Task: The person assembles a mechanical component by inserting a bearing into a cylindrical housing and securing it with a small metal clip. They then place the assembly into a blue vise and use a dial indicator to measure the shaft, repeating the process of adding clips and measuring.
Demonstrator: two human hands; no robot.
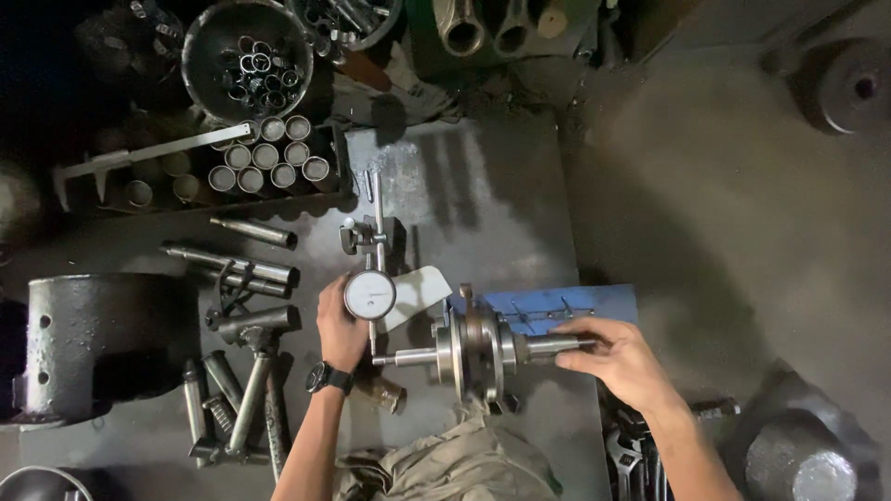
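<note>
A metal crankshaft [475, 348] lies sideways on a blue stand [557, 304] on the steel bench plate. My right hand [620, 357] grips its right shaft end. My left hand [340, 327], with a black watch on the wrist, holds a round white dial gauge [370, 294] on a thin upright stand rod [379, 209]. The gauge's stem reaches down to the crankshaft's left shaft [405, 357].
Steel rods and pipes [243, 269] lie left of my left hand. A tray of short tubes [269, 162], a large caliper [153, 153] and a bowl of rings [249, 60] stand behind. A heavy iron cylinder [88, 339] sits far left. Wrenches [631, 455] lie at lower right.
</note>
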